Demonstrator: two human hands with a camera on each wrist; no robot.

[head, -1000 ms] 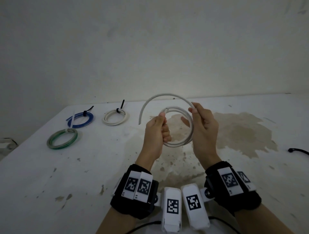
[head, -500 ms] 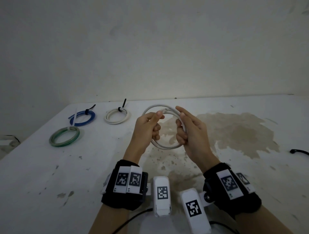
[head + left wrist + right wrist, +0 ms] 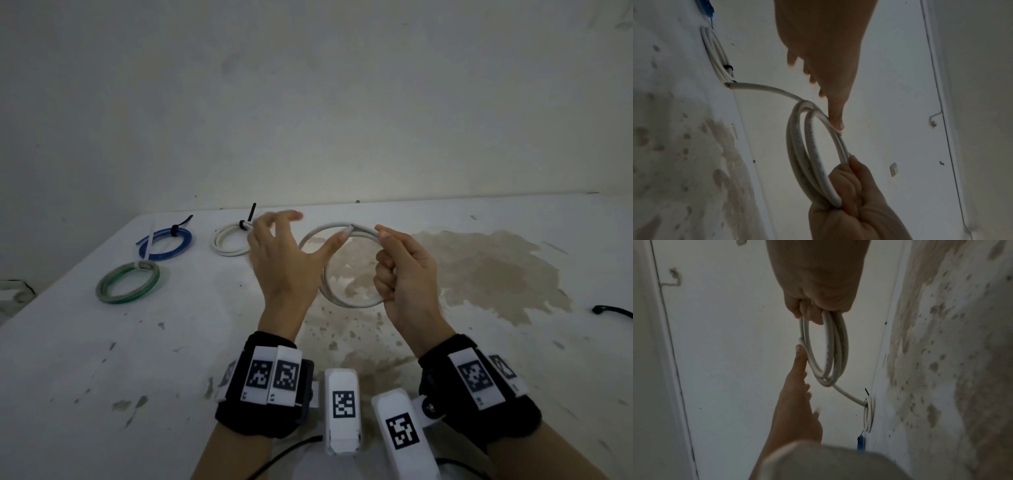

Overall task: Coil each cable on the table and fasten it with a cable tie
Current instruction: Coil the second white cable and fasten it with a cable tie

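Note:
A white cable [image 3: 325,226] is wound into a coil of a few turns and held in the air above the table [image 3: 137,359]. My right hand [image 3: 404,274] grips the coil's right side, with its fingers curled round the turns. To the coil's left, my left hand [image 3: 284,260] has its fingers spread, and only its thumb tip [image 3: 836,125] touches the top of the coil [image 3: 818,165]. In the right wrist view, the coil [image 3: 828,345] hangs from my right hand [image 3: 818,296]. One loose end [image 3: 851,396] sticks out of it.
Three tied coils lie at the far left of the table: a white coil [image 3: 231,241], a blue coil [image 3: 166,241] and a green coil [image 3: 128,282]. A black cable tie [image 3: 613,311] lies near the right edge. A wall stands behind the table.
The long free end has been wound into the coil. My left hand has let go and spread open, keeping only its thumb on the coil, while my right hand now grips it alone.

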